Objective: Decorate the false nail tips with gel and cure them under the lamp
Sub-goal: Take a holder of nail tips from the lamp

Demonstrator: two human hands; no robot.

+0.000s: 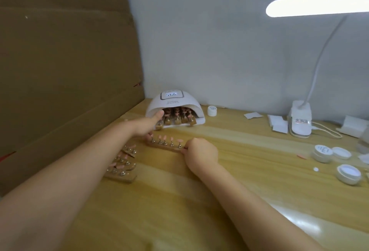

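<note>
A wooden holder strip (165,147) carrying several pink nail tips on metal stands lies on the table in front of the white curing lamp (174,107). My right hand (200,152) pinches its right end. My left hand (148,126) holds its left end, thumb pointing up toward the lamp's mouth. Several more strips with pink tips (176,118) sit inside the lamp, whose display is lit. Other strips (121,166) lie stacked at the left, partly hidden by my left forearm.
A cardboard sheet (65,67) walls off the left side. At the right stand open gel pots (321,153), lids (348,174), a small white jar (212,110), paper wipes (277,124) and a desk lamp base (300,120). A loose pink tip (301,156) lies near the pots.
</note>
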